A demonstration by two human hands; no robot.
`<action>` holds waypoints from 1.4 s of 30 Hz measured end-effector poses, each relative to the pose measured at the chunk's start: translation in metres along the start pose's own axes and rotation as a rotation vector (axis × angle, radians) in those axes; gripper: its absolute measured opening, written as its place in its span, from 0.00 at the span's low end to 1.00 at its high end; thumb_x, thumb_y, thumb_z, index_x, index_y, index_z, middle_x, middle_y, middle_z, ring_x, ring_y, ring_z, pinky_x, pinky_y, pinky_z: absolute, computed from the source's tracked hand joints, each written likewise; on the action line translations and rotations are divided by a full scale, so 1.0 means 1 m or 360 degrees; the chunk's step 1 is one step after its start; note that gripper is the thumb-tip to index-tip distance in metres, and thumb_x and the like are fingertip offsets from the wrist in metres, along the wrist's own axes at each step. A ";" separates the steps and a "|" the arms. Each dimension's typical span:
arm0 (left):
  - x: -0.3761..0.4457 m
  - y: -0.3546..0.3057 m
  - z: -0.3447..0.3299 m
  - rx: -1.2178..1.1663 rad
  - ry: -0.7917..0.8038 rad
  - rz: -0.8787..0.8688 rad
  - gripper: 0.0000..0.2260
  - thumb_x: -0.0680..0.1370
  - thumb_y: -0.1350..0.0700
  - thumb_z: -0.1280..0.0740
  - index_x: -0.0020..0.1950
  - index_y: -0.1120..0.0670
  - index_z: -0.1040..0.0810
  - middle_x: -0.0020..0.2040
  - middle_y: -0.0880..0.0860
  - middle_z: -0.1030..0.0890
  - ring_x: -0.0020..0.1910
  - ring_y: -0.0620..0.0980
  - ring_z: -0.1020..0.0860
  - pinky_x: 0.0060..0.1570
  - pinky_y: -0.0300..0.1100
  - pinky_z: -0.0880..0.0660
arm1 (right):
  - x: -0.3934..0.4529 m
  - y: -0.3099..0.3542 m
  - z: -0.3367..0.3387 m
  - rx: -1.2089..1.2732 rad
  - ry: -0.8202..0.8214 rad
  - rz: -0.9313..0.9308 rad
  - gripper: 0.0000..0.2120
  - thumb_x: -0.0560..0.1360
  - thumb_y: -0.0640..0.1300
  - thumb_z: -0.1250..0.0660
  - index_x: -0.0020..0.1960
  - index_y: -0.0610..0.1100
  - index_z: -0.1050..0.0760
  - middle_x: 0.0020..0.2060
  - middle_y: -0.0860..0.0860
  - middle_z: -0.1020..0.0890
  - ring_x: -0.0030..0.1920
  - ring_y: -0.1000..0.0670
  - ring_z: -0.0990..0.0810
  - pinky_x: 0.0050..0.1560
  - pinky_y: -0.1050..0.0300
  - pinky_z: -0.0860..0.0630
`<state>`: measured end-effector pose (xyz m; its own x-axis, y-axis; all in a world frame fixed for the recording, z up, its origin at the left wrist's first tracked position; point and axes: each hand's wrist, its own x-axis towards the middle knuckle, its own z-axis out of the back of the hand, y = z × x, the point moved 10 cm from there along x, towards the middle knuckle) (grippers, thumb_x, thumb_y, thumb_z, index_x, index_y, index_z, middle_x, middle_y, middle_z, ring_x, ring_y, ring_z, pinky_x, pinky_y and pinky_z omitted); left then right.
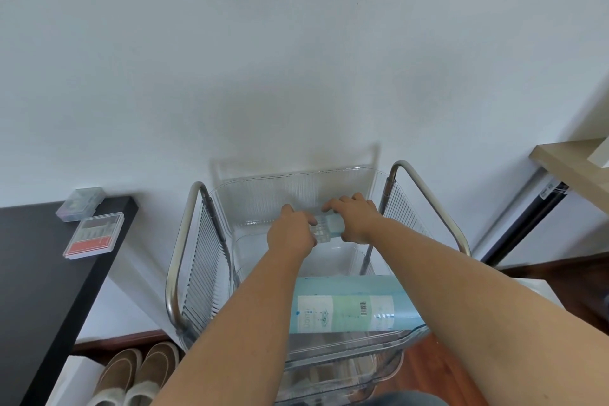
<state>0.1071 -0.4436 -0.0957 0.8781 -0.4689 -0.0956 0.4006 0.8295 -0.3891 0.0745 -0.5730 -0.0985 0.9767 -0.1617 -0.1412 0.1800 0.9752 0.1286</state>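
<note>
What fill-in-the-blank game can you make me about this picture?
1. The left hand and the right hand grip the small clear item, so ____ hands hold it.
2. The table to the left of the cart is ____ in colour.
3. The big roll lying in the cart is light ____.
4. On the table lie ____ small plastic cases.

Missing words: two; black; blue; two.
</note>
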 end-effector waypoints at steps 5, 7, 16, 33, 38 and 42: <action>0.001 0.008 0.012 -0.0062 -0.0012 0.0071 0.25 0.70 0.51 0.23 0.66 0.43 0.23 0.60 0.53 0.32 0.54 0.55 0.21 0.48 0.44 0.24 | 0.002 0.010 0.005 0.0092 -0.0029 0.0058 0.36 0.65 0.55 0.23 0.69 0.57 0.34 0.65 0.51 0.27 0.64 0.44 0.35 0.62 0.47 0.37; 0.003 0.014 0.018 -0.0068 -0.0007 0.0100 0.29 0.67 0.52 0.21 0.67 0.45 0.23 0.60 0.54 0.30 0.54 0.55 0.21 0.49 0.45 0.24 | 0.001 0.018 0.005 0.0068 -0.0042 0.0112 0.34 0.64 0.58 0.24 0.67 0.57 0.31 0.64 0.51 0.27 0.63 0.45 0.35 0.61 0.47 0.37; 0.005 0.027 0.008 -0.0256 0.0033 0.0150 0.29 0.66 0.60 0.20 0.66 0.52 0.22 0.61 0.56 0.21 0.57 0.55 0.20 0.56 0.47 0.23 | -0.001 0.029 0.000 0.0001 -0.0150 0.0145 0.22 0.69 0.57 0.28 0.62 0.56 0.26 0.62 0.51 0.26 0.62 0.45 0.33 0.60 0.49 0.36; -0.018 0.016 0.079 -0.0231 -0.0277 0.0073 0.23 0.72 0.64 0.28 0.66 0.51 0.24 0.63 0.55 0.25 0.56 0.54 0.21 0.50 0.42 0.26 | -0.012 0.035 0.061 0.0332 -0.0187 0.0057 0.25 0.71 0.54 0.27 0.66 0.56 0.29 0.62 0.49 0.25 0.62 0.45 0.31 0.63 0.47 0.32; -0.070 0.013 0.174 -0.0632 -0.0772 -0.0115 0.14 0.74 0.64 0.35 0.55 0.50 0.19 0.51 0.50 0.20 0.47 0.48 0.20 0.45 0.37 0.24 | -0.022 0.075 0.108 0.0659 -0.0377 0.0142 0.16 0.73 0.46 0.31 0.61 0.54 0.24 0.57 0.49 0.23 0.61 0.47 0.29 0.61 0.52 0.30; -0.109 0.056 0.249 -0.0703 -0.1041 -0.0122 0.11 0.74 0.62 0.34 0.50 0.48 0.19 0.47 0.47 0.20 0.39 0.38 0.21 0.35 0.26 0.30 | -0.029 0.134 0.132 0.0802 -0.0418 0.0319 0.13 0.74 0.45 0.31 0.58 0.52 0.22 0.55 0.49 0.22 0.56 0.49 0.27 0.55 0.57 0.30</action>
<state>0.0987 -0.2704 0.1209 0.8828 -0.1327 0.4507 0.4455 0.5409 -0.7134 0.0857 -0.4573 0.0527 0.9819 -0.0766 0.1730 -0.0402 0.8092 0.5862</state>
